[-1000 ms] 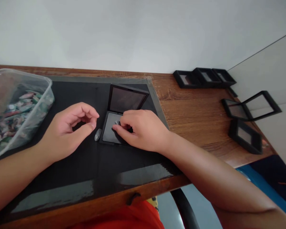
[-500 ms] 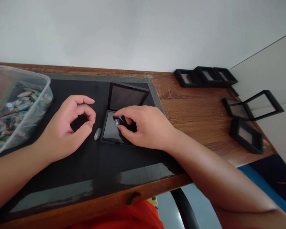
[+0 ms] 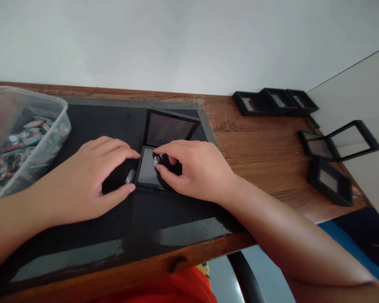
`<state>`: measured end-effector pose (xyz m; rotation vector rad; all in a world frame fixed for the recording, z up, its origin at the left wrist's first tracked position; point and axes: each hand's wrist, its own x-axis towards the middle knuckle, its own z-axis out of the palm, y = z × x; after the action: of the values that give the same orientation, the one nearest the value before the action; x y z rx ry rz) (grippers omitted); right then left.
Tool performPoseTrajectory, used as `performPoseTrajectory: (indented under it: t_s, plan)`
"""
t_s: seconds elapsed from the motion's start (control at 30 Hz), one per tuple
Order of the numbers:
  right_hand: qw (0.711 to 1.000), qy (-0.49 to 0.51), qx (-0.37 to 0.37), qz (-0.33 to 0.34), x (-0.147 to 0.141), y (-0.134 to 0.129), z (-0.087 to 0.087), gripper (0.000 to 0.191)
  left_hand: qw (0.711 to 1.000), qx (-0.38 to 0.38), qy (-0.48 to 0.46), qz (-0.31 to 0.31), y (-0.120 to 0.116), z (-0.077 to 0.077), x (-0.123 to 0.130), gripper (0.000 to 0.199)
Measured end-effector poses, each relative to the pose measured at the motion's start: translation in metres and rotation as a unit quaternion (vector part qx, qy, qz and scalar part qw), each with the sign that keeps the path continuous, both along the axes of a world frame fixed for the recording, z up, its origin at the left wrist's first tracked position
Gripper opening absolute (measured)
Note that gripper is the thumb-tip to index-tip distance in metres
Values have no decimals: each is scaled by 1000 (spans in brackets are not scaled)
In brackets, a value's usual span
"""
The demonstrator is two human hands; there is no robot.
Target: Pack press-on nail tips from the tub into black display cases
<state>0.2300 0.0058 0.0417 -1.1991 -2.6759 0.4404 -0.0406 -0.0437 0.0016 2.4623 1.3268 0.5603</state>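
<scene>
Left hand (image 3: 85, 181) and right hand (image 3: 196, 168), as I viewed them remotely: the left had just opened from its curled pose and reached the left side of the case (image 3: 145, 170), while the right had kept nearly the same place; both hands were thus at the case, which I judged better suited to fine adjustment there than one hand alone. The small stone (image 3: 156, 161) lay on the case's lower half, between the right thumb and forefinger; the lid (image 3: 169, 127) stood raised behind. The large stone (image 3: 130, 176) lay outside, just beside the case on the mat (image 3: 139, 219), within the left hand's spread. Left fingers: thumb and forefinger apart, palm down, tips near the case edge, holding nothing that I could see. Right fingers: also apart, forefinger beyond the small stone, thumb close beside it; I could not tell whether the thumb touched it. The tub (image 3: 63, 110) of mixed pieces (image 3: 17, 153) stood to the left, and black frames (image 3: 279, 103) lay on the desk (image 3: 240, 139) at right
</scene>
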Motion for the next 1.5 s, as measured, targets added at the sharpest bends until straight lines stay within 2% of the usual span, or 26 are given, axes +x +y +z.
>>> performPoseTrajectory:
  t_s: [0.13,0.3,0.43,0.57,0.8,0.87,1.03,1.13,1.2,1.27,1.37,1.5]
  plan:
    - [999,49,13,-17,1,0,-1,28,998,3,60,0,-3,-2,-7,52]
    - [996,90,22,-14,2,0,-3,25,998,15,54,-16,-4,-5,-8,40]
    - [994,108,25,-1,2,1,-7,24,1000,-5,29,-10,-5,-3,-7,31]
    - [990,138,5,22,2,1,-8,40,999,-36,-9,4,-7,2,-7,25]
    - [973,219,-9,71,0,-4,-9,47,991,50,-8,127,-18,18,9,21]
    - [965,247,-32,85,-1,-6,-11,45,989,95,-19,112,-22,20,15,20]
    - [944,288,-112,111,-4,-9,-15,43,984,164,-71,8,-29,21,20,16]
    - [934,293,-168,119,-5,-9,-15,40,980,177,-93,-9,-31,17,14,21]
    - [934,288,-180,107,-5,-10,-15,40,981,173,-83,-6,-33,14,9,18]
    - [943,279,-155,98,-5,-13,-15,43,981,184,-65,5,-34,12,6,15]
    - [958,264,-78,82,-7,-19,-16,46,971,236,-50,-6,-34,11,7,16]
    - [962,263,-24,72,-9,-28,-17,31,975,213,-50,-24,-31,15,14,18]
